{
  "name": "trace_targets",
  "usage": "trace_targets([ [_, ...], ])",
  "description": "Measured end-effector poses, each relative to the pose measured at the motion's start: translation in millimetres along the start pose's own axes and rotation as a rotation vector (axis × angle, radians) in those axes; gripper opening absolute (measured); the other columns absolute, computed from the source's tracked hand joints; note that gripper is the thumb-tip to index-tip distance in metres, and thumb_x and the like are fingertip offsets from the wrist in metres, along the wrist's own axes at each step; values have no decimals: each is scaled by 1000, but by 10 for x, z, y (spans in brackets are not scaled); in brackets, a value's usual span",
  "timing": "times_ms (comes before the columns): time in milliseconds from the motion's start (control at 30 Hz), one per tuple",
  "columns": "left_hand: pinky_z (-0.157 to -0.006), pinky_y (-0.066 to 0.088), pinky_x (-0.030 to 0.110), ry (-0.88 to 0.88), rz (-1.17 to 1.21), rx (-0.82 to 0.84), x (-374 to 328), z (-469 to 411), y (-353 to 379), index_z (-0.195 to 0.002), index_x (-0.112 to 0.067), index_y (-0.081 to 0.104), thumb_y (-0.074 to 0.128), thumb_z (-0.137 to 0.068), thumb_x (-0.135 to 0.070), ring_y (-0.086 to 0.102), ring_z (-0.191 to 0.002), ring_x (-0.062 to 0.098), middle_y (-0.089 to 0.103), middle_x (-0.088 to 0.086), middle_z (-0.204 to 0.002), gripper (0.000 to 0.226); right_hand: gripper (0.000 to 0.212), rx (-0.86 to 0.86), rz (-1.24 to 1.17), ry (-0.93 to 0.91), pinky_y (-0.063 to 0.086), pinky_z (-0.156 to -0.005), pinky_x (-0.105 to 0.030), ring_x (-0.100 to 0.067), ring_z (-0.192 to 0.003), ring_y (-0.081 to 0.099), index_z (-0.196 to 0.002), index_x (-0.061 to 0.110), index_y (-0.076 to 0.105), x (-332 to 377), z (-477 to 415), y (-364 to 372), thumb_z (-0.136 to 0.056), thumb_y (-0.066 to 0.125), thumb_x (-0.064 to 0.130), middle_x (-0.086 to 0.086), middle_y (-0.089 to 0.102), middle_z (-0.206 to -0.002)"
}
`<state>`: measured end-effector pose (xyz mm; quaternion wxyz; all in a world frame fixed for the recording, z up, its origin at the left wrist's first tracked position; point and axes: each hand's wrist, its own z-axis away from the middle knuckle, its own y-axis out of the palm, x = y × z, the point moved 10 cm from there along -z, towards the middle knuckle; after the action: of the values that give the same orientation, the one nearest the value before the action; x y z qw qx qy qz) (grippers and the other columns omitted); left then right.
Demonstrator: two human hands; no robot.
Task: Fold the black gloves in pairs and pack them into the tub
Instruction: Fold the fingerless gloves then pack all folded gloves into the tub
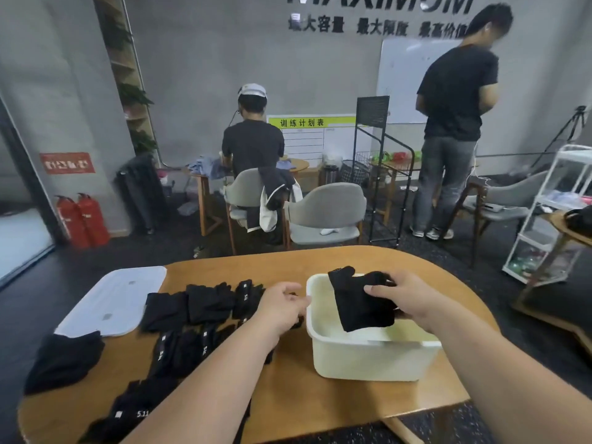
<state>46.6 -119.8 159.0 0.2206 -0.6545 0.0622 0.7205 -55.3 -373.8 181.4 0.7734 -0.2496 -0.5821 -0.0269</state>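
A cream plastic tub point(368, 360) stands on the wooden table, right of centre. My right hand point(405, 294) grips a folded pair of black gloves point(357, 299) over the tub's open top. My left hand point(282, 306) reaches down with curled fingers onto a black glove just left of the tub's rim; its grip is hidden under the hand. Several more black gloves point(205, 302) lie spread over the left half of the table, some with white labels. The tub's bottom, where visible, looks bare.
The tub's white lid point(115, 299) lies at the table's far left. The round wooden table point(320, 398) ends close in front of me. Beyond it are grey chairs point(326, 213), one seated person, one standing person and a white shelf cart point(551, 213) on the right.
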Motion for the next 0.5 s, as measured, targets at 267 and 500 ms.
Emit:
trace_targets([
  [267, -93, 63, 45, -61, -82, 60, 316, -146, 123, -144, -32, 59, 79, -96, -26, 73, -106, 20, 75, 0, -116, 53, 24, 67, 113, 166, 66, -75, -45, -25, -99, 71, -112, 17, 70, -429, -376, 401, -91, 82, 20, -7, 75, -107],
  [500, -92, 64, 43, -46, -108, 80, 374, -177, 117, -144, -38, 56, 77, -97, -32, 72, -107, 15, 78, -6, -109, 52, 39, 267, 900, 263, 59, -83, -36, -28, -101, 74, -127, 10, 68, -639, -533, 809, -97, 68, 34, -10, 75, -116],
])
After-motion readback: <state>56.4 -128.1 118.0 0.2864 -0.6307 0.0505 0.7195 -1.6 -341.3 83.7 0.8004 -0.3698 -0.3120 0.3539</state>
